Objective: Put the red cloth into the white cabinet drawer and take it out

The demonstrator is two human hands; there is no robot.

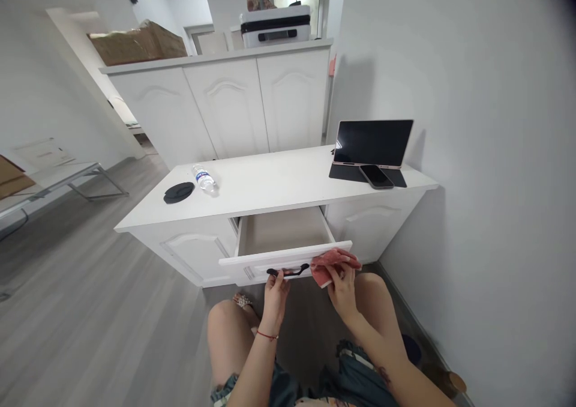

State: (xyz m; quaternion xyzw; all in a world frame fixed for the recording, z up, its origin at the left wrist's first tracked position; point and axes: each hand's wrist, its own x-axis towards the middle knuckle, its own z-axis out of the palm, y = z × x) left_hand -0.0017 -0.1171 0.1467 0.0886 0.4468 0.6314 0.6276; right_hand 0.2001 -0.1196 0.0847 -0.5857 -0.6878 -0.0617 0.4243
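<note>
A low white cabinet (180, 239) stands against the wall, its tabletop (270, 185) carrying a propped dark tablet (373, 141), a phone (376, 176), a lying water bottle (204, 178) and a flat black disc (179, 192). Its middle drawer (283, 230) is pulled out, pale inside, white-fronted with a slim black handle (288, 271). The left hand (275, 292) has its fingertips curled at that handle. The right hand (342, 286) pinches a crumpled pinkish-red cloth (333, 260) against the drawer front's right end
</note>
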